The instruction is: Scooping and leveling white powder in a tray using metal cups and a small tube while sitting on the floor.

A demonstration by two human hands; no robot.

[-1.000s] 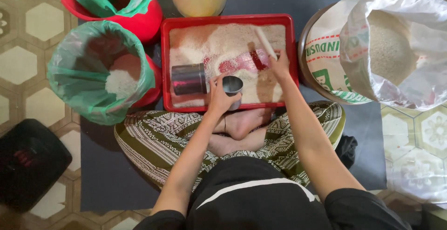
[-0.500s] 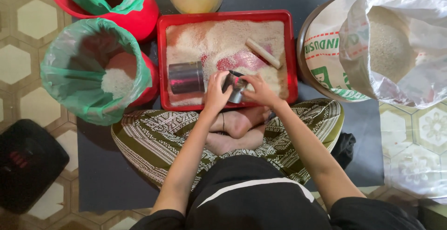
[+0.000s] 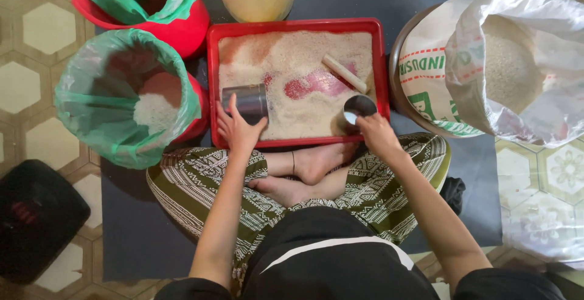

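At the right edge of the frame an open sack (image 3: 517, 63) is gaping, grain exposed for scooping. The red tray (image 3: 296, 25) is sitting mid-frame against the crossed legs, within easy reach. Lower left in it, the left hand (image 3: 238, 128) is curling around a metal can (image 3: 245, 101), steadying it. The right hand (image 3: 377, 134) is gripping a small cup (image 3: 359, 106) at the tray's near edge.

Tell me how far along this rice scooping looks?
Partly done, I'd guess. The green-lined bucket holds only a small heap of rice, so some has gone in. In hand: the left hand rests on a metal cup lying in the red tray, and the right hand holds a smaller cup. Left: the tray and the sack hold plenty.
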